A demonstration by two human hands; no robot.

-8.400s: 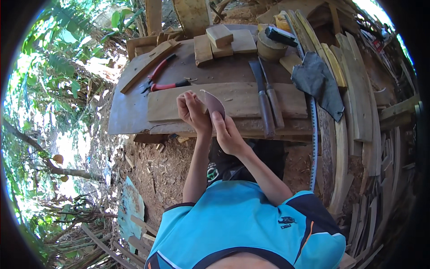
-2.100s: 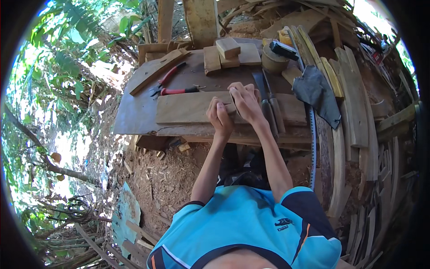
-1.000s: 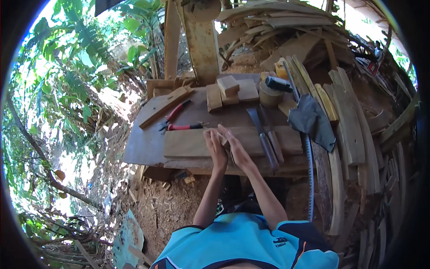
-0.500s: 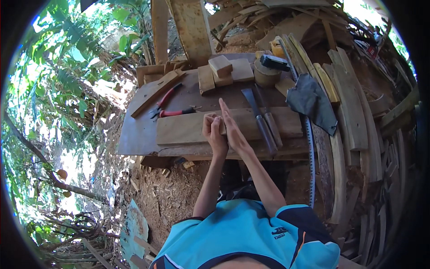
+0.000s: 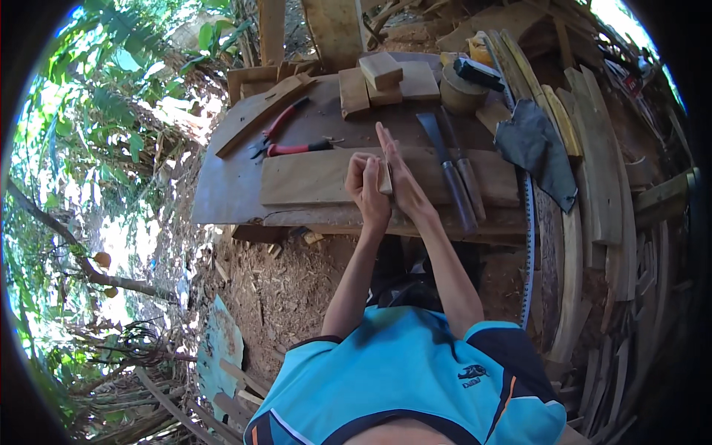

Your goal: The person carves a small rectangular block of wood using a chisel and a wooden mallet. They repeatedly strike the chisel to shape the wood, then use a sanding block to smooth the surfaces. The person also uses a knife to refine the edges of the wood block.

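My left hand point(image 5: 364, 182) is closed around a small pale wood piece point(image 5: 385, 179), which shows between my two hands. Held flat against its right side, my right hand point(image 5: 407, 182) has its fingers stretched out and pointing away from me. Both hands are over a long wooden board point(image 5: 308, 178) lying along the bench's near side. To the right, a chisel point(image 5: 445, 160) with a wide blade and a second long-handled tool point(image 5: 465, 171) rest across that board. Left of my hands are pliers point(image 5: 293, 147) with red and black handles, lying spread.
Several wood blocks point(image 5: 381, 72) sit at the back of the bench point(image 5: 230, 185), beside a round container point(image 5: 461, 95) with a dark block on top. A dark cloth point(image 5: 535, 148) lies over planks point(image 5: 597, 170) at right. A measuring tape point(image 5: 529, 252) hangs past the front edge.
The whole view has shifted, with the bench higher in the picture. The wood piece between my hands shows more clearly; my left hand still grips it and my right hand stays flat.
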